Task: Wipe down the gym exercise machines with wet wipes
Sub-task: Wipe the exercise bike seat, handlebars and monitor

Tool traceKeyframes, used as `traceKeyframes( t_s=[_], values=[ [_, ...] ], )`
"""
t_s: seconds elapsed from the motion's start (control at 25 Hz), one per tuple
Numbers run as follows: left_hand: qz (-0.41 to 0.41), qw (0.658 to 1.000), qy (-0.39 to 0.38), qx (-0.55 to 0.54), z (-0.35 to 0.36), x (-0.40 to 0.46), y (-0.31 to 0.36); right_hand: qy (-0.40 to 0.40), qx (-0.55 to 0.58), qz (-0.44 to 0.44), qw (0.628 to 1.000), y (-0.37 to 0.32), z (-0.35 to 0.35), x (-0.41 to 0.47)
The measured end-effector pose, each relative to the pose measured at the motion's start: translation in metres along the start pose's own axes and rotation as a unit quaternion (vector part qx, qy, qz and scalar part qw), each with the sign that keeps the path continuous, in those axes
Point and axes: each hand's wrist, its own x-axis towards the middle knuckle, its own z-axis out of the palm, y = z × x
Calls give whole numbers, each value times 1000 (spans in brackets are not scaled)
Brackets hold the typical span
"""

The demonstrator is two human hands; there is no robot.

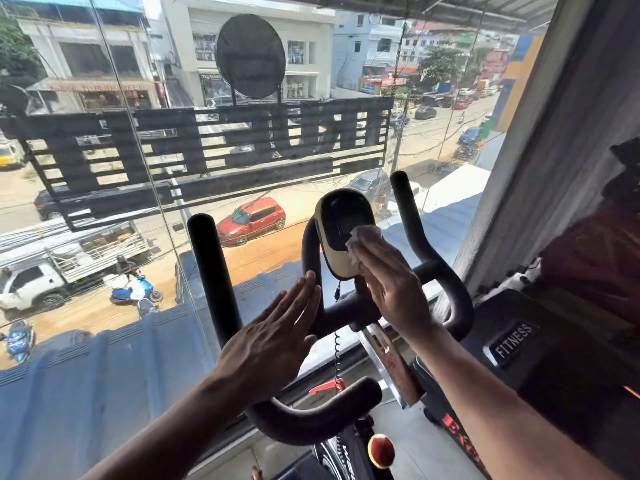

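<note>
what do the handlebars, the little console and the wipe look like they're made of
Handlebars: matte black, probably foam or rubber over tube; thick, rounded, no shine.
Console: likely hard plastic, glossy; cream shell with a dark screen.
Wipe: thin white nonwoven or tissue, crumpled under the right hand.

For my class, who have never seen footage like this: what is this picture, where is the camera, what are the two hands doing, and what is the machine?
It is one picture from a camera worn on a person's head, looking forward and down at their own arms. The machine is an exercise bike with black handlebars, standing at a big window over a street. The right hand presses a white wet wipe against the bike's small display console. The left hand is flat, fingers straight, holding nothing, its fingertips at the handlebar frame beside the console.
</note>
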Motion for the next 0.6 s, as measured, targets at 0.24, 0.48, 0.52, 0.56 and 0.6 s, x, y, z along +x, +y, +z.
traceKeyframes(
  t_s=[0.24, 0.48, 0.52, 0.56, 0.6],
  values=[
    [88, 995, -41, -4, -6, 4, -9, 22, 2, 50, 999, -18, 15, 29],
    [117, 991, -72, -3, -15, 8, -23, 18, 39, 66, 997, -8, 13, -16],
    [115, 991, -60, -1, -18, 8, -20, 40, 44, 94, 994, -8, 15, -9],
    [117, 992, -46, -1, -18, 7, -19, 59, 53, 111, 991, -7, 17, -3],
    [119, 992, -42, -4, -19, 6, -18, 84, 57, 128, 987, -7, 19, 2]
  ],
)
